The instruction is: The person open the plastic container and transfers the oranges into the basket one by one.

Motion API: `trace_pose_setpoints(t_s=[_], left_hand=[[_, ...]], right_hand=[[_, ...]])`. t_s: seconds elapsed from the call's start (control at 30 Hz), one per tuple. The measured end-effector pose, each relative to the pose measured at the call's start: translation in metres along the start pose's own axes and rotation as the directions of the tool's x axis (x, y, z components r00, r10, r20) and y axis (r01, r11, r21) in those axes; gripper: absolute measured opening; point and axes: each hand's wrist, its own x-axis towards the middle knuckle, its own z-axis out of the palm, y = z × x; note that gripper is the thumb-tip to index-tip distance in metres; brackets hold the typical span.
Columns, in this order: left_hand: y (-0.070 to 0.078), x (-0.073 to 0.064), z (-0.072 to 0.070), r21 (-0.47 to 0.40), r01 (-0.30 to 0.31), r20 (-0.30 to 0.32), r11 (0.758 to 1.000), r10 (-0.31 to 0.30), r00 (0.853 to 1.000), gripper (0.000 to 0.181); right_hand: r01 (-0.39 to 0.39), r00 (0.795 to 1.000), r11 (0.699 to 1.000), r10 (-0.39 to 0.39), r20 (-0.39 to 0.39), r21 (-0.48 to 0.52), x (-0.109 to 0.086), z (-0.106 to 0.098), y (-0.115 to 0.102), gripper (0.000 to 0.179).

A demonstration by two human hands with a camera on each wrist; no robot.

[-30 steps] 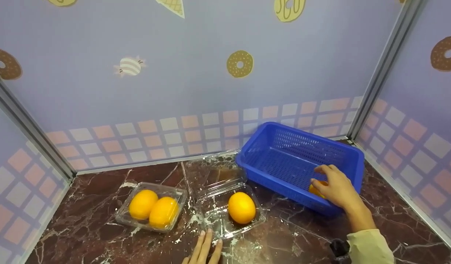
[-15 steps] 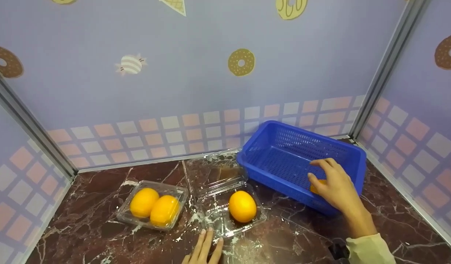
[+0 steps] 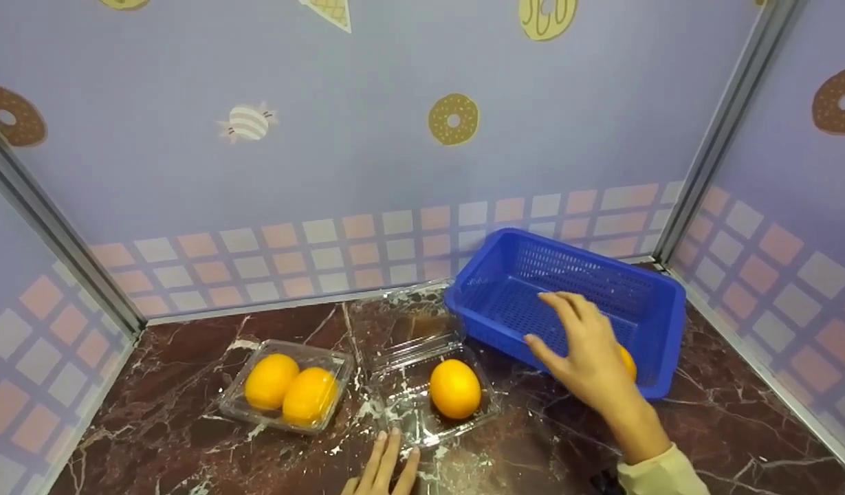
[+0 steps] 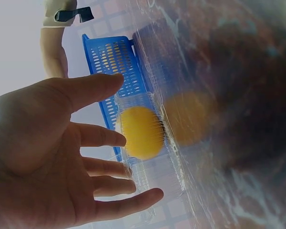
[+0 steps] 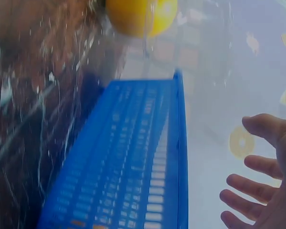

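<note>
An open clear plastic clamshell box [image 3: 403, 405] holds one orange [image 3: 455, 389], its lid [image 3: 401, 323] folded back toward the wall. My left hand [image 3: 384, 467] has its straight fingertips right at the box's near edge; the left wrist view shows that hand [image 4: 62, 157] with fingers extended and nothing gripped. Over the near rim of the blue plastic basket [image 3: 645, 292] my right hand [image 3: 587, 354] hovers, thumb and fingers spread and holding nothing. Partly hidden behind it, another orange [image 3: 627, 363] lies in the basket. The right wrist view shows the hand [image 5: 267, 181] above the basket's side.
To the left, a second clamshell box [image 3: 329, 359] stands closed with two oranges [image 3: 271, 381] inside. Patterned wall panels [image 3: 353, 172] enclose the dark marbled tabletop [image 3: 174, 385] at the back and on both sides.
My right hand has moved left from the orange in the basket toward the near rim, its fingers spreading, leaving that orange behind. The left hand keeps its place at the open box.
</note>
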Motion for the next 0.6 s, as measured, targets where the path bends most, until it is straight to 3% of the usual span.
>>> trace_pose_setpoints(t_s=[0.13, 0.23, 0.33, 0.47, 0.6], left_hand=[[0.0, -0.004, 0.016, 0.048, -0.014, -0.104, 0.999, 0.019, 0.994, 0.067], [-0.001, -0.011, 0.032, 0.052, -0.009, -0.094, 0.999, 0.014, 0.995, 0.068], [0.0, -0.011, 0.035, 0.057, -0.008, -0.085, 0.998, 0.012, 0.996, 0.069], [0.002, -0.002, 0.013, 0.054, 0.003, -0.029, 0.999, -0.001, 1.0, 0.071], [0.003, 0.007, -0.013, -0.016, 0.024, 0.058, 1.0, -0.023, 0.998, 0.073]], right_hand=[[0.014, 0.999, 1.0, -0.015, 0.031, 0.004, -0.007, 0.012, -0.012, 0.069], [0.044, 0.998, 0.999, -0.044, 0.041, 0.0, -0.01, 0.021, -0.021, 0.068], [0.073, 0.995, 0.997, -0.073, 0.072, 0.004, -0.012, 0.03, -0.03, 0.066], [0.101, 0.985, 0.995, -0.102, 0.137, 0.013, -0.013, 0.042, -0.039, 0.065], [0.118, 0.972, 0.993, -0.119, 0.203, 0.017, -0.013, 0.053, -0.047, 0.072]])
